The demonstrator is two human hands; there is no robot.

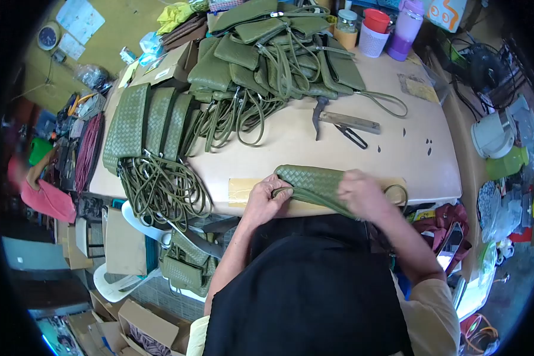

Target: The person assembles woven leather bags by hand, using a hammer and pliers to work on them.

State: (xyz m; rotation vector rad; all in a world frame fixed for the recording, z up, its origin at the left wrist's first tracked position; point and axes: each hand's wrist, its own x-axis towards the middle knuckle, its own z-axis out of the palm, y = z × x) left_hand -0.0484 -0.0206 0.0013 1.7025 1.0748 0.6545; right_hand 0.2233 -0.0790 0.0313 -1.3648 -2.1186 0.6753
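Observation:
A green woven pouch [314, 178] lies at the table's front edge, its long open side towards my body. My left hand [269, 199] pinches the pouch's left end, thumb on top. My right hand [362, 194] is closed at the pouch's right end, slightly smeared by motion; what its fingers grip is hidden. A thin green wrist strap [405, 199] loops out to the right of that hand. Under both hands and the pouch is a strip of yellowish tape [241, 191] on the tabletop.
Smooth green pouches [243, 53] are heaped at the back. Woven pouches [127, 121] with tangled straps [160, 184] overhang the left edge. A hammer [344, 120] and black-handled tweezers or snips [353, 137] lie mid-table. A purple bottle [405, 32] and a red-lidded cup [375, 32] stand back right.

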